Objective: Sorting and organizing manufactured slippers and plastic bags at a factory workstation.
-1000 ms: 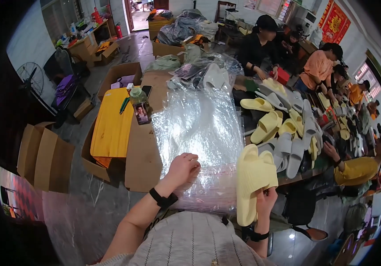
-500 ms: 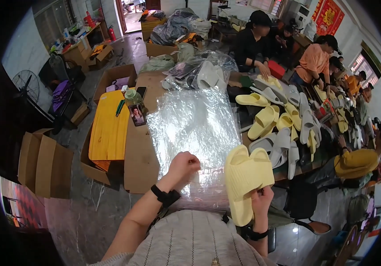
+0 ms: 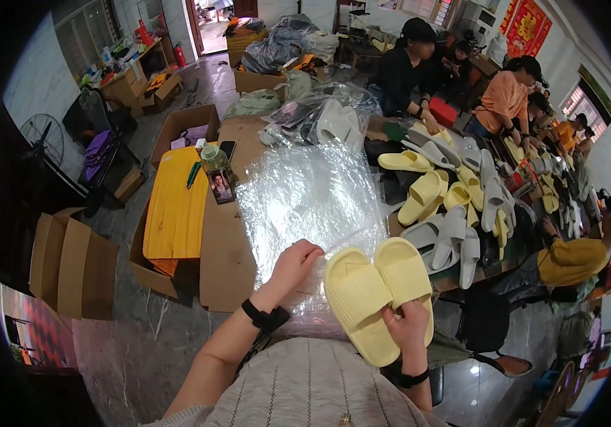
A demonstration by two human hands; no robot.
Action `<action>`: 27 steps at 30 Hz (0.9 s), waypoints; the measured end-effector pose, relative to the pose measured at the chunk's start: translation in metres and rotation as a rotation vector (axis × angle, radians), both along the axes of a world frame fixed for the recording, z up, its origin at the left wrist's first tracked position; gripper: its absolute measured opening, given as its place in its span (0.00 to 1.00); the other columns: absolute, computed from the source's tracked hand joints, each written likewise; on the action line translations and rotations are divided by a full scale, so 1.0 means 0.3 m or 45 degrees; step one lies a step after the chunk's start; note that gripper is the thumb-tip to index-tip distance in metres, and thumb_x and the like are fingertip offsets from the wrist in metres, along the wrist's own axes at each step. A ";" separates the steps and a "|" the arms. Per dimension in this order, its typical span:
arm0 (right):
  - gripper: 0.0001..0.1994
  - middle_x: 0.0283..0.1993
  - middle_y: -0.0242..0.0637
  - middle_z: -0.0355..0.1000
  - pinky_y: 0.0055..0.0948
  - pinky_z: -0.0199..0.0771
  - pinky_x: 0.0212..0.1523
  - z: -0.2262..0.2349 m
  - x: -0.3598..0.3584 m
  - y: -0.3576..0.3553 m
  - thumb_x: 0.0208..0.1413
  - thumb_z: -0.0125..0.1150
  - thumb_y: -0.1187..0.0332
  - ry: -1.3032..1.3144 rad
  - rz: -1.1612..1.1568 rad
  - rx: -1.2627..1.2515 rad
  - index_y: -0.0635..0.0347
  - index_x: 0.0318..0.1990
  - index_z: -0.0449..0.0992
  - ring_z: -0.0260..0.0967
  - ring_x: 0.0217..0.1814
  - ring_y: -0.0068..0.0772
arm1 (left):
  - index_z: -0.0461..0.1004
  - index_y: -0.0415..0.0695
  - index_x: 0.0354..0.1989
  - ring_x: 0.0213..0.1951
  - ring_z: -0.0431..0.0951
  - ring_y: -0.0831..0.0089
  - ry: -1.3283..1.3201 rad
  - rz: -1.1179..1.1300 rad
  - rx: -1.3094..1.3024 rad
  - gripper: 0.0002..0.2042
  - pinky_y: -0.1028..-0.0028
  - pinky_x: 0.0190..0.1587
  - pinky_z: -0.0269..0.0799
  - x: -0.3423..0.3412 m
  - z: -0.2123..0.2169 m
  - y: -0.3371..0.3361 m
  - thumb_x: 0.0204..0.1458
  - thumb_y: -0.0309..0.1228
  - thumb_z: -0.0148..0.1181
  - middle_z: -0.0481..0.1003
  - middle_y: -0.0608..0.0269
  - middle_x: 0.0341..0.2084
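Clear plastic bags (image 3: pixel 312 203) lie in a slippery stack along the brown table (image 3: pixel 227 267) in front of you, and your left hand (image 3: pixel 297 262) is closed on the near edge of the top one, fingers curled and pinching the film. Your right hand (image 3: pixel 406 329) grips the pair of yellow slippers (image 3: pixel 376 292) from below at the heels, both soles pressed together, held just beside the bag's near end and over the table's edge. To do this well, keep the pair squared up as one block and lift only a single layer of film with your pinch; whether the mouth is parted yet cannot be told. To your right, the heap of loose yellow and grey slippers (image 3: pixel 455 206) crowds close to the stack, so keep your elbow in. Left of the bags sit a yellow board (image 3: pixel 174 210) over a cardboard box, then a small bottle (image 3: pixel 214 158) and a phone (image 3: pixel 220 186), all well clear of your hands.
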State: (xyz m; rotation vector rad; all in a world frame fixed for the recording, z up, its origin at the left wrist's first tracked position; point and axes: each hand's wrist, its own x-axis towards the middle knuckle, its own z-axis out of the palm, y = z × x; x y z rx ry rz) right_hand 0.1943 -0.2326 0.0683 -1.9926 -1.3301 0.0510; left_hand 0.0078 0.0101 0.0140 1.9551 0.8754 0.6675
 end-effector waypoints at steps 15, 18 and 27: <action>0.09 0.23 0.39 0.71 0.31 0.64 0.23 -0.019 0.028 -0.029 0.44 0.73 0.71 0.188 -0.093 0.127 0.63 0.31 0.77 0.68 0.21 0.34 | 0.79 0.44 0.38 0.37 0.76 0.58 0.206 -0.217 0.384 0.07 0.63 0.39 0.75 -0.018 -0.005 -0.065 0.53 0.32 0.64 0.75 0.59 0.34; 0.09 0.22 0.38 0.72 0.34 0.66 0.23 0.010 -0.015 -0.011 0.45 0.73 0.69 0.145 0.072 0.012 0.61 0.31 0.78 0.71 0.23 0.37 | 0.80 0.45 0.38 0.38 0.77 0.58 0.138 -0.188 0.354 0.07 0.64 0.39 0.75 -0.009 0.043 -0.071 0.53 0.32 0.64 0.75 0.60 0.34; 0.17 0.21 0.39 0.69 0.43 0.67 0.24 -0.073 -0.016 0.000 0.52 0.71 0.58 -0.094 0.002 -0.179 0.60 0.23 0.72 0.70 0.25 0.45 | 0.80 0.44 0.38 0.36 0.78 0.59 -0.032 -0.062 0.360 0.06 0.65 0.38 0.74 -0.001 0.098 -0.055 0.58 0.32 0.60 0.77 0.59 0.34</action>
